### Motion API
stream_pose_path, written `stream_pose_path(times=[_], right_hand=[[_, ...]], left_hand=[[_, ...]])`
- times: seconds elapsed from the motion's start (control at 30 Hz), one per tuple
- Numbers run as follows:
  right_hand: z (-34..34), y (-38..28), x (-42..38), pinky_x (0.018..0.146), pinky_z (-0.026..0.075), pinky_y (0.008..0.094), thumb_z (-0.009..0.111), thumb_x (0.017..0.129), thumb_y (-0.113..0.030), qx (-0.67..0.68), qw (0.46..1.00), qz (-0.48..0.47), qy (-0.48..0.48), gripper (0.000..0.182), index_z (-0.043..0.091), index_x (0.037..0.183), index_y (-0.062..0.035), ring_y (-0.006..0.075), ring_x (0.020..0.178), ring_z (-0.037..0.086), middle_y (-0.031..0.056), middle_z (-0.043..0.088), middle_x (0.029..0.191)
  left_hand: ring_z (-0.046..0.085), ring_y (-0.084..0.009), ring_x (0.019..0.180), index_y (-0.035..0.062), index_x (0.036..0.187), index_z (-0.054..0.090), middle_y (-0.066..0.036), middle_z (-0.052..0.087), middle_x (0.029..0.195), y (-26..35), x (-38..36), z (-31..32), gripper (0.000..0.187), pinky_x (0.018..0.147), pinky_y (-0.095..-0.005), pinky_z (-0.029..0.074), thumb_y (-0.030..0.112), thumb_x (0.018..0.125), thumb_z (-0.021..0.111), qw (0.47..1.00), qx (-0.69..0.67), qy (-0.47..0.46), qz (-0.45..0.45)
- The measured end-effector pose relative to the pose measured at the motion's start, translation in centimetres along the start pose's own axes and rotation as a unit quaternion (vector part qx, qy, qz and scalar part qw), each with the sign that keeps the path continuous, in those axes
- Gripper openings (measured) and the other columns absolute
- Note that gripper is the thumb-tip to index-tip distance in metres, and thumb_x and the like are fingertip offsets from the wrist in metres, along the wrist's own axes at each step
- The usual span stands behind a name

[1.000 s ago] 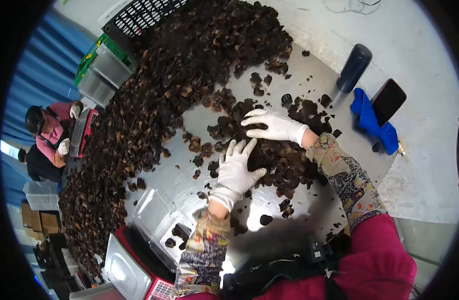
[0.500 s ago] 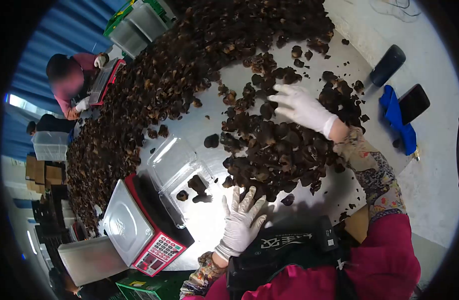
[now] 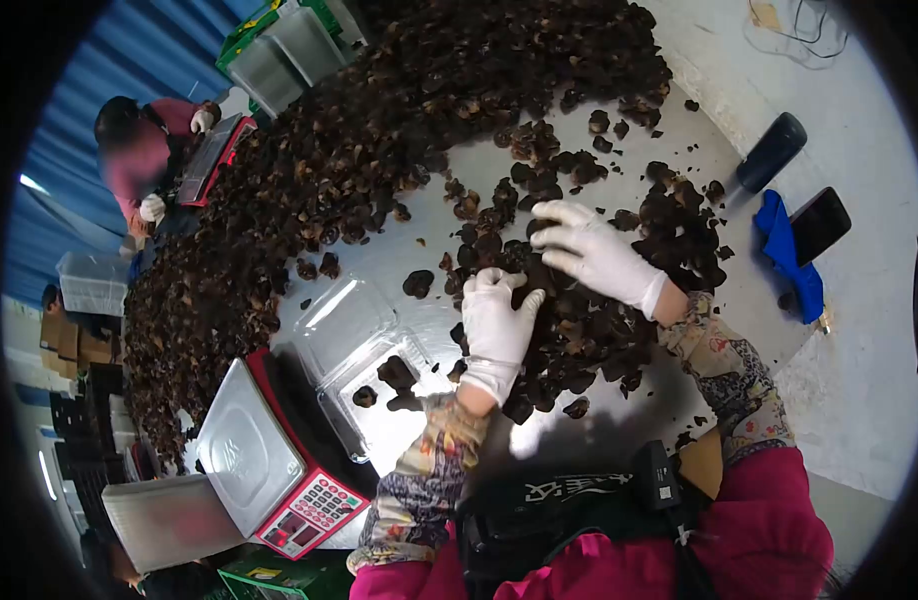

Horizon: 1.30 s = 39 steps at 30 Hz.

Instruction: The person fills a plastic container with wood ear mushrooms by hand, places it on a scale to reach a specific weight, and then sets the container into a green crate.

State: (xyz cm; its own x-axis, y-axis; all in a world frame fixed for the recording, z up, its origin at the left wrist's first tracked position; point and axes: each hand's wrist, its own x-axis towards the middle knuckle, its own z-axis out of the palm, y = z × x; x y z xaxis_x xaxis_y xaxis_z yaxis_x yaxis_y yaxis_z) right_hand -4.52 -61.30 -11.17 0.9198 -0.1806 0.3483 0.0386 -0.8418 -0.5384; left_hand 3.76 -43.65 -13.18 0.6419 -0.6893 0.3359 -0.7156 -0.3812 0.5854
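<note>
A heap of dark brown, curled dried pieces, resembling dried wood ear fungus, lies on the metal table before me. My left hand, in a white glove, is at the heap's left side with fingers bent and closed; whatever they hold is hidden. Just right of it, my gloved right hand lies over the upper part of the heap, fingers stretched and a little apart. A clear plastic clamshell box sits open to the left, with several dark pieces at its right side.
A red and white weighing scale stands at the lower left. A far bigger dark pile covers the table's back and left. To the right lie a phone, a blue cloth and a dark bottle. Another person works at the far left.
My left hand has moved up and forward from the heap's near edge onto its left side, its spread fingers now bent. My right hand has shifted slightly down and left.
</note>
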Motion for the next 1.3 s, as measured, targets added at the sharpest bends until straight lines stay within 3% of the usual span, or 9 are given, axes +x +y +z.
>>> stream_pose_path(times=[0.2,0.53,0.8,0.83,0.9,0.97,1.03,1.1,1.3], right_hand=[[-5.6,1.5,-2.7,0.083,0.047,0.0314,0.061,0.085,-0.009,0.069,0.987,0.13,0.07,0.015,0.063,0.093,0.0036,0.0276,0.092,0.062,0.0142,0.063,0.098],[-0.3,2.5,-0.1,0.089,0.044,0.0364,0.066,0.078,-0.017,-0.049,0.989,0.136,0.037,0.02,0.063,0.095,-0.0063,0.0275,0.105,0.053,0.0069,0.059,0.107],[-0.5,3.7,-0.7,0.09,0.044,0.0383,0.069,0.076,-0.01,-0.136,0.987,0.077,0.039,0.012,0.063,0.083,-0.003,0.0267,0.109,0.051,0.011,0.054,0.114],[-1.2,3.6,-0.9,0.09,0.044,0.0383,0.069,0.076,-0.01,-0.136,0.987,0.077,0.037,0.012,0.063,0.083,-0.003,0.0267,0.109,0.051,0.011,0.054,0.114],[-2.6,3.4,-1.6,0.09,0.045,0.0357,0.063,0.083,-0.007,0.182,0.971,0.135,0.074,0.007,0.06,0.084,-0.0012,0.0231,0.105,0.054,0.0096,0.055,0.117],[-4.6,3.0,-2.2,0.086,0.047,0.0323,0.053,0.092,-0.018,0.551,0.785,0.281,0.04,0.017,0.055,0.094,-0.0018,0.0236,0.101,0.058,0.0099,0.055,0.119],[-4.7,3.6,-2.2,0.08,0.05,0.0343,0.049,0.092,-0.018,0.713,0.639,0.286,0.04,0.014,0.052,0.094,-0.0047,0.0272,0.103,0.058,0.0167,0.054,0.122],[-5.4,1.9,-1.0,0.075,0.05,0.0322,0.049,0.092,-0.022,0.68,0.635,0.351,0.104,0.015,0.052,0.093,-0.0071,0.0263,0.097,0.06,0.0162,0.056,0.115],[-3.1,2.3,-0.2,0.056,0.041,0.0219,0.05,0.087,-0.01,0.518,0.794,0.315,0.054,0.012,0.057,0.097,-0.0102,0.0089,0.073,0.056,0.0004,0.058,0.081]], left_hand=[[0.057,-0.0115,0.077,0.0015,0.082,0.067,-0.004,0.06,0.091,2.9,2.4,-7.5,0.002,0.069,-0.0234,0.049,0.001,0.08,0.066,0.924,-0.372,-0.042,-0.078],[0.052,-0.0305,0.093,0.0035,0.098,0.064,-0.013,0.057,0.096,2.1,0.6,0.8,0.042,0.082,-0.0391,0.044,0.03,0.068,0.078,0.999,0.036,0.005,-0.013],[0.056,-0.0222,0.089,0.005,0.083,0.062,-0.008,0.06,0.094,0.8,0.7,0.4,0.019,0.078,-0.0348,0.046,0.012,0.071,0.074,0.994,-0.103,-0.013,-0.022],[0.056,-0.0196,0.09,0.0053,0.082,0.06,-0.008,0.061,0.096,0.5,0.7,-0.3,0.016,0.079,-0.0337,0.047,0.009,0.072,0.072,0.978,-0.205,-0.012,-0.029],[0.061,-0.0227,0.094,0.003,0.082,0.054,-0.014,0.061,0.107,0.7,1.6,-4.1,0.007,0.082,-0.0345,0.051,-0.003,0.079,0.053,0.743,-0.633,-0.054,-0.21],[0.061,-0.0252,0.095,0.0029,0.084,0.052,-0.017,0.06,0.108,-1.1,2.3,-6.1,0.011,0.082,-0.0365,0.052,-0.005,0.079,0.045,0.655,-0.697,-0.112,-0.27],[0.06,-0.0257,0.093,0.0042,0.086,0.051,-0.017,0.06,0.103,-2.5,2.1,-5.2,0.013,0.084,-0.0371,0.051,-0.005,0.079,0.045,0.714,-0.63,-0.1,-0.289],[0.058,-0.0237,0.082,0.0055,0.086,0.05,-0.012,0.058,0.088,-2.5,3.0,-5.8,0.013,0.081,-0.0337,0.049,-0.005,0.08,0.046,0.686,-0.691,-0.023,-0.225],[0.048,-0.0083,0.066,0.0046,0.105,0.066,0.003,0.049,0.072,-0.8,4.6,-4.7,0.025,0.063,-0.0226,0.041,0.004,0.08,0.063,0.906,-0.368,-0.104,-0.182]])
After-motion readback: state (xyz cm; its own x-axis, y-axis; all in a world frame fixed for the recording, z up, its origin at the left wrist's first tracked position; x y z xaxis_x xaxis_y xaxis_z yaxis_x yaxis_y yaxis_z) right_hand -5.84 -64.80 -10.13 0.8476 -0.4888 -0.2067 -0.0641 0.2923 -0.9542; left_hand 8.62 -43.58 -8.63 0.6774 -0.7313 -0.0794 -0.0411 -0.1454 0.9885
